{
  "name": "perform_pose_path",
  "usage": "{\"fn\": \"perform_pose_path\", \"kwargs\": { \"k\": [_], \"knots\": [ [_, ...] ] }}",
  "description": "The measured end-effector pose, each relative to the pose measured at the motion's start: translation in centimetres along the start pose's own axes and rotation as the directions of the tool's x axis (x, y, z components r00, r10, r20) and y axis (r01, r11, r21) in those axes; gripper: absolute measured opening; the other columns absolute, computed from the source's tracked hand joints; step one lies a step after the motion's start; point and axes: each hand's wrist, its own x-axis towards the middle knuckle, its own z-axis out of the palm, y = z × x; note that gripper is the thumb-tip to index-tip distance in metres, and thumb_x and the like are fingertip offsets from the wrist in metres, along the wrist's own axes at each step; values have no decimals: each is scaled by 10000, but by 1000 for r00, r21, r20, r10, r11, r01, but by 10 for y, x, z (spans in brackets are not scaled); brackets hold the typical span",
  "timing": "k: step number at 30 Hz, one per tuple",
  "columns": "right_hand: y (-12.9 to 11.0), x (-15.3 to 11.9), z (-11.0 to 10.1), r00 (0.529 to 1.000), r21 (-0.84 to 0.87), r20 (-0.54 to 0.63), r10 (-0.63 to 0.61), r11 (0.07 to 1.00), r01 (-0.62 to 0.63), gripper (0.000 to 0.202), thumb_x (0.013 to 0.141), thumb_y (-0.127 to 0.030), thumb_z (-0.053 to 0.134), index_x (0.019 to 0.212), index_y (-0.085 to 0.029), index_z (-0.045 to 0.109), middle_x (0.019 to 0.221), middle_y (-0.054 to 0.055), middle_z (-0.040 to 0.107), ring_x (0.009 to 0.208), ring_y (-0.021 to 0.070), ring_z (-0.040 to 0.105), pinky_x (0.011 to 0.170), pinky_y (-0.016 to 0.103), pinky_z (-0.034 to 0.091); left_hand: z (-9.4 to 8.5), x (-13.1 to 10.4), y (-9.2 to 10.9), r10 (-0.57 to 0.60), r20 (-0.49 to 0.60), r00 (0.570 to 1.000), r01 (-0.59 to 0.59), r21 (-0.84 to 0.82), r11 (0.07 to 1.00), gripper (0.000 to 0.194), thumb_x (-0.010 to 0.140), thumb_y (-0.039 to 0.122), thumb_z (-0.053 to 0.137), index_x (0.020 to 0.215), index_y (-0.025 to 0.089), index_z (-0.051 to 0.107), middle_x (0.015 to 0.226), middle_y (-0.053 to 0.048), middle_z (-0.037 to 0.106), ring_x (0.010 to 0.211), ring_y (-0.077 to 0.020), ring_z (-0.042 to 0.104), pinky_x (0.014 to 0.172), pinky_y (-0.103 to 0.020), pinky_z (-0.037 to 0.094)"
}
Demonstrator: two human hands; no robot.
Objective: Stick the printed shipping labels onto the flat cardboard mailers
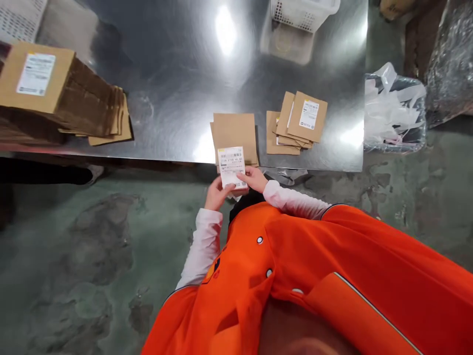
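A stack of white printed labels (232,165) is between both hands at the table's front edge. My left hand (217,193) grips its lower left corner, thumb on top. On the right side, my right hand (255,178) holds the same stack with fingers pressed on it. Just behind lie plain brown cardboard pieces (234,130), partly covered by the labels. To the right, a loose pile of brown cardboard mailers (308,116) has a white label on the top one.
A tall pile of labelled cardboard mailers (35,76) stands at the left of the metal table (166,74). A white basket (303,15) is at the back. Right of the table, a plastic-lined bin (395,111) holds white scraps. A person's shoe (96,173) shows at left.
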Motion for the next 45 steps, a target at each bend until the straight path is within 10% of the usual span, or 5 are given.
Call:
{"fn": "perform_pose_path", "kwargs": {
  "k": [15,21,28,41,45],
  "knots": [
    [-58,19,-27,981,-607,-63,-185,787,109,167,753,-307,793,851,-171,806,787,11,753,783,175,688,757,274,512,43,12,-11,-30,-268,963,13,-68,998,388,577,399,884,596,165,574,569,10,612,593,-165,627,564,-260,491],
    [-77,105,-54,929,-696,-181,-323,709,111,162,760,-301,799,798,-144,786,923,36,715,886,182,657,866,306,510,25,18,-25,-248,106,963,257,-89,962,608,354,351,979,862,118,738,877,-130,778,753,-272,726,732,-415,592],
    [-89,186,-77,891,-786,-315,-327,616,-52,275,834,-320,738,998,-100,747,1276,85,605,1247,254,522,1135,483,368,10,19,-52,-348,77,934,355,-140,924,661,288,416,990,824,121,742,866,-145,784,801,-322,748,801,-485,607],
    [-26,125,-28,863,-861,384,-330,211,463,713,788,-476,735,1431,-244,536,1639,56,330,1568,379,93,1254,602,-74,-40,-35,-37,-344,10,939,344,-61,937,677,377,585,944,822,120,732,742,-116,759,659,-282,729,634,-414,610],
    [-21,100,-54,934,-887,-35,-356,442,135,677,834,-410,716,1435,-168,522,1547,153,421,1477,341,339,1261,526,190,-26,22,4,-58,-94,994,58,-2,998,636,478,644,885,819,132,727,766,-91,760,717,-247,723,678,-347,594]
  ]
}}
